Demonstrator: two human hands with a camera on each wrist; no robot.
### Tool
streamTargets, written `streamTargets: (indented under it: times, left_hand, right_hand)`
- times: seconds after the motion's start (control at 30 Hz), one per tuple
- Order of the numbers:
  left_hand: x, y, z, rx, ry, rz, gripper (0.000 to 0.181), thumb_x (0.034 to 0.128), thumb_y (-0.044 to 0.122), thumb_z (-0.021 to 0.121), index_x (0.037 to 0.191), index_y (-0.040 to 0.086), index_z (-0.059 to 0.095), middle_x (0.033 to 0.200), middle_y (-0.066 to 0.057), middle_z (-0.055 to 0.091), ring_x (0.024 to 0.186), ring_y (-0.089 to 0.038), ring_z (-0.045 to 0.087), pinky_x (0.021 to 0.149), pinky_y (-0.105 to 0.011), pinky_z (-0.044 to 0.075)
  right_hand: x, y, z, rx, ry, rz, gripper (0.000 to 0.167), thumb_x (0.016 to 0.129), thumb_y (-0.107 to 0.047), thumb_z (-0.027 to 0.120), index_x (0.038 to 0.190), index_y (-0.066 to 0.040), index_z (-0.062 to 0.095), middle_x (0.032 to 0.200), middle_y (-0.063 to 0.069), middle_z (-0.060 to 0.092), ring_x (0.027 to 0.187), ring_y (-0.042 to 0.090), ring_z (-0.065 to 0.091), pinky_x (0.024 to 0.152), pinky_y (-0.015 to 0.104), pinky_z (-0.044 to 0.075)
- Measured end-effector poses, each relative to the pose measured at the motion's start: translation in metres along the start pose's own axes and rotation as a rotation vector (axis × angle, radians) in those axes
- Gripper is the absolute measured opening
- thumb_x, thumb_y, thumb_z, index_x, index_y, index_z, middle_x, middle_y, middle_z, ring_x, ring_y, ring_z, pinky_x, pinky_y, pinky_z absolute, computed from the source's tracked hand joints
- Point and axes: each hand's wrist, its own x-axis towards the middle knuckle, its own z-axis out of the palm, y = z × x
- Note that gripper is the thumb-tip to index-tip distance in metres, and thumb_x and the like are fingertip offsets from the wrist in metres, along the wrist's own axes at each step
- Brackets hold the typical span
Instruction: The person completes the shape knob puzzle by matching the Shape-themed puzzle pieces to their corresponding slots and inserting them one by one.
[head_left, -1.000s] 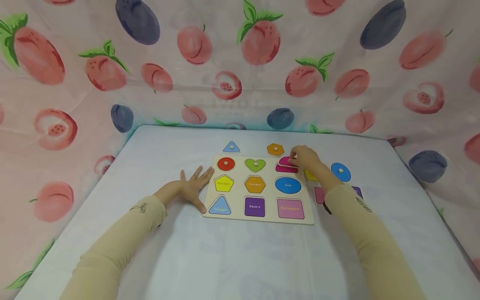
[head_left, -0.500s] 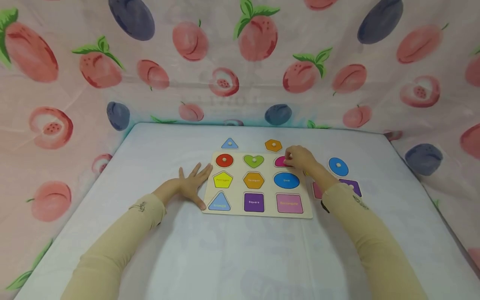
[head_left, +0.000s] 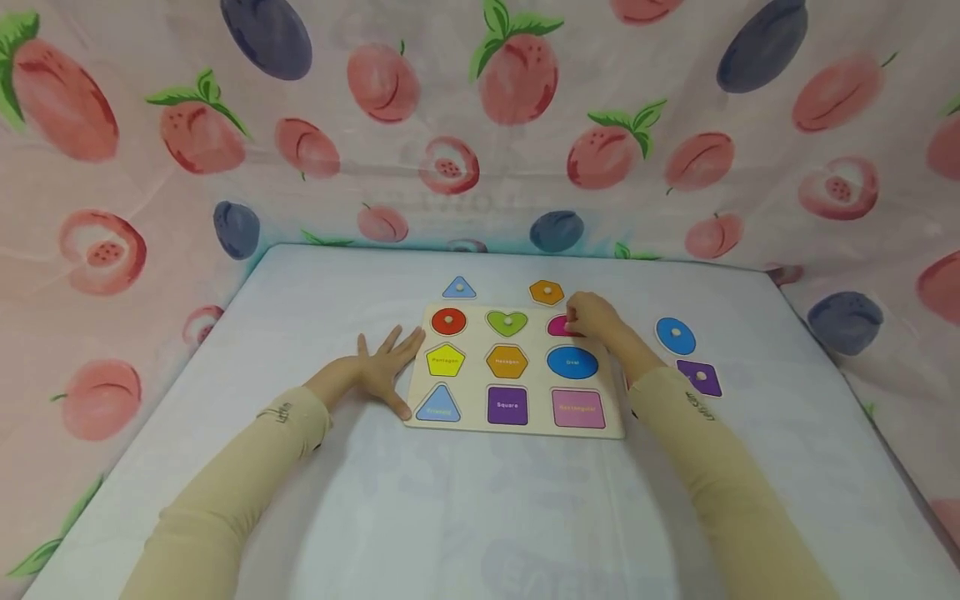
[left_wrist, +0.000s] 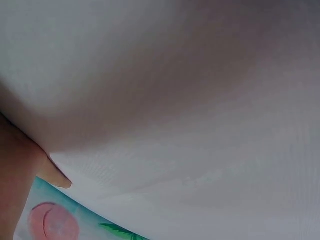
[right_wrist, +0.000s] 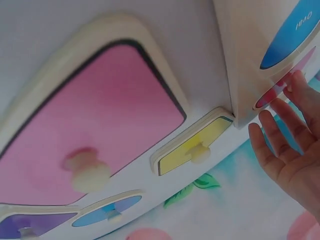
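A wooden shape puzzle board (head_left: 474,343) lies on the white table. My left hand (head_left: 384,372) rests with spread fingers at the board's left edge; the left wrist view shows only part of that hand (left_wrist: 22,170). At the board's top right slot, my right hand (head_left: 596,318) pinches the knob of a magenta puzzle piece (head_left: 557,326). The piece lies in its slot, partly covered by the fingers. In the right wrist view, thumb and index meet at the knob while the other fingers (right_wrist: 277,135) stay loose. A red circle piece (head_left: 448,322) and green heart piece (head_left: 507,323) sit in their slots.
Behind the board lie a blue triangle piece (head_left: 459,287) and an orange hexagon piece (head_left: 547,292). To its right are a blue oval piece (head_left: 676,337), a purple square piece (head_left: 699,377), a pink rectangle piece (right_wrist: 100,120) and a yellow pentagon piece (right_wrist: 205,140). Fruit-patterned cloth surrounds the table.
The magenta piece, lying offset above its slot a second ago, has come down into it. My right hand shifted slightly left with it; the left hand stayed at the board's edge.
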Motion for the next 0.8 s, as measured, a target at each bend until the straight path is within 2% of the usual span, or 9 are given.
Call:
streamTargets:
  times: [0.17, 0.4, 0.53, 0.57, 0.7, 0.77, 0.8]
  left_hand:
    - [0.001, 0.000, -0.002, 0.003, 0.000, 0.005, 0.136, 0.0608, 0.053, 0.082, 0.151, 0.015, -0.012, 0.158, -0.006, -0.019, 0.142, -0.033, -0.025, 0.098, -0.072, -0.022]
    - [0.002, -0.002, -0.001, 0.002, -0.007, 0.014, 0.137, 0.0604, 0.054, 0.082, 0.151, 0.014, -0.012, 0.158, -0.007, -0.018, 0.142, -0.035, -0.025, 0.097, -0.074, -0.022]
    - [0.003, -0.002, -0.001, 0.002, -0.009, 0.016, 0.137, 0.0605, 0.054, 0.082, 0.151, 0.014, -0.013, 0.158, -0.006, -0.018, 0.142, -0.034, -0.026, 0.097, -0.073, -0.022]
    - [0.003, -0.002, 0.000, 0.001, -0.011, 0.016, 0.137, 0.0605, 0.054, 0.082, 0.151, 0.014, -0.013, 0.158, -0.006, -0.018, 0.142, -0.034, -0.026, 0.097, -0.073, -0.022]
    - [0.002, -0.001, -0.002, -0.012, -0.017, 0.015, 0.136, 0.0606, 0.054, 0.082, 0.151, 0.014, -0.012, 0.158, -0.007, -0.018, 0.142, -0.034, -0.026, 0.097, -0.072, -0.023]
    - [0.002, -0.001, -0.003, -0.011, -0.023, 0.014, 0.136, 0.0610, 0.054, 0.082, 0.151, 0.014, -0.013, 0.158, -0.007, -0.019, 0.142, -0.034, -0.026, 0.097, -0.072, -0.022]
    - [0.001, 0.000, -0.003, -0.008, -0.025, 0.015, 0.136, 0.0612, 0.054, 0.082, 0.151, 0.014, -0.013, 0.158, -0.007, -0.019, 0.142, -0.034, -0.026, 0.097, -0.073, -0.022]
  right_hand:
    - [0.001, -0.001, -0.002, 0.020, -0.001, 0.015, 0.015, 0.085, -0.008, 0.067, 0.076, 0.002, 0.060, 0.077, 0.014, 0.056, 0.079, 0.027, 0.052, 0.076, 0.038, 0.051]
    - [0.004, 0.003, -0.002, 0.039, -0.056, 0.008, 0.019, 0.085, -0.009, 0.068, 0.072, 0.000, 0.059, 0.075, 0.012, 0.055, 0.078, 0.027, 0.051, 0.069, 0.033, 0.046]
    - [0.011, 0.011, -0.004, 0.047, -0.112, -0.019, 0.018, 0.084, -0.012, 0.070, 0.072, -0.004, 0.059, 0.081, 0.013, 0.058, 0.082, 0.028, 0.052, 0.071, 0.035, 0.049]
    - [0.017, 0.020, 0.001, 0.066, -0.105, -0.054, 0.019, 0.082, -0.016, 0.072, 0.071, -0.007, 0.060, 0.082, 0.012, 0.059, 0.081, 0.026, 0.052, 0.069, 0.033, 0.050]
    - [0.018, 0.025, 0.000, 0.092, -0.144, -0.057, 0.015, 0.083, -0.019, 0.072, 0.081, -0.008, 0.063, 0.095, 0.014, 0.062, 0.089, 0.028, 0.052, 0.080, 0.036, 0.052]
    - [0.013, 0.023, -0.002, 0.095, -0.147, -0.063, 0.013, 0.085, -0.018, 0.070, 0.089, -0.006, 0.065, 0.099, 0.015, 0.063, 0.094, 0.030, 0.053, 0.087, 0.040, 0.052]
    - [0.006, 0.015, -0.007, 0.079, -0.164, -0.042, 0.014, 0.087, -0.014, 0.067, 0.094, -0.003, 0.065, 0.102, 0.018, 0.062, 0.099, 0.033, 0.053, 0.092, 0.045, 0.049]
